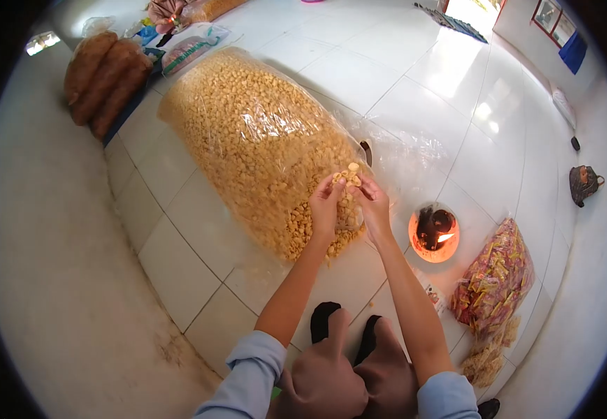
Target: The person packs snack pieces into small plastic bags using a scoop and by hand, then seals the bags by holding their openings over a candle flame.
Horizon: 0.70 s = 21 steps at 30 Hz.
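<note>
My left hand (324,204) and my right hand (374,202) are close together, fingers closed around a few pale yellow snack pieces (351,174). Whether a small clear wrapper surrounds these pieces is too fine to tell. Both hands are over the near end of a large clear plastic bag (240,133), which lies on the floor full of similar pieces. Loose snack pieces (302,222) show at its near end, below my left hand. To the right of my right hand, a small flame burns in a round, glowing orange container (415,241) with a dark inside.
A clear bag of small red and yellow packets (495,279) stands at the right, with filled packs (485,359) beside it. Brown filled sacks (104,80) lean at the back left. Clear plastic (415,150) lies behind the flame. Another person's clothing (167,12) shows at the top.
</note>
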Each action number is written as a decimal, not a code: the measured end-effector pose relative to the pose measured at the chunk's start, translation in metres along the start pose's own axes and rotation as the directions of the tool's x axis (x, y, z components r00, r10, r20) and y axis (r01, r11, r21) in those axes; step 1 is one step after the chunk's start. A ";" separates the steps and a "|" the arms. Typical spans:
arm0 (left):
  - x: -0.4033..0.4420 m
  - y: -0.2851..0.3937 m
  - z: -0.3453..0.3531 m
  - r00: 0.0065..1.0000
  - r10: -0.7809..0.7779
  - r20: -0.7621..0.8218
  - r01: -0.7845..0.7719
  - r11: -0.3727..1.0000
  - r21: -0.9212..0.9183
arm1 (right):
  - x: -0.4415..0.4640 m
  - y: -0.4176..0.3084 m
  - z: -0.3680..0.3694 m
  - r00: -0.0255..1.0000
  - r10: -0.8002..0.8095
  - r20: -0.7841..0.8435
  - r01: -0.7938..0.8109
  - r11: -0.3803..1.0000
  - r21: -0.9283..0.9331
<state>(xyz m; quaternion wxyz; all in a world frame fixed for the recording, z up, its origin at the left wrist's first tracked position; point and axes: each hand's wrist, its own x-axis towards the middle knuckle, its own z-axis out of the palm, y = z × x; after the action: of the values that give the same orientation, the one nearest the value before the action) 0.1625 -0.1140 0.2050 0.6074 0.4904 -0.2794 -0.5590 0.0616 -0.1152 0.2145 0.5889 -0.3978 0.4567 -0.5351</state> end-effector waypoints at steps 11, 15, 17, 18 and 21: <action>0.016 -0.054 -0.047 0.903 -0.426 -0.056 0.420 0.903 -0.094 | 0.020 0.072 -0.024 0.904 0.425 0.050 -0.428 0.893 0.139; 0.018 -0.059 -0.048 0.884 -0.459 -0.087 0.436 0.878 -0.197 | 0.022 0.078 -0.018 0.913 0.403 0.070 -0.405 0.864 0.300; 0.022 -0.067 -0.048 0.905 -0.425 -0.035 0.402 0.878 -0.258 | 0.025 0.085 -0.015 0.917 0.399 0.010 -0.383 0.874 0.299; 0.024 -0.070 -0.049 0.924 -0.383 0.015 0.368 0.874 -0.317 | 0.025 0.085 -0.012 0.919 0.391 -0.050 -0.360 0.884 0.298; 0.027 -0.072 -0.056 0.930 -0.367 0.007 0.364 0.920 -0.146 | 0.024 0.085 -0.007 0.912 0.365 -0.188 -0.321 0.919 0.228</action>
<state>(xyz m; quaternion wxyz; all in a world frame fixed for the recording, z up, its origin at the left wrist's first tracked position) 0.1892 -0.1158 0.1132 0.5295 0.4940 -0.1354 -0.6762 0.0782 -0.1290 0.1289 0.6537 -0.1887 0.5300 -0.5061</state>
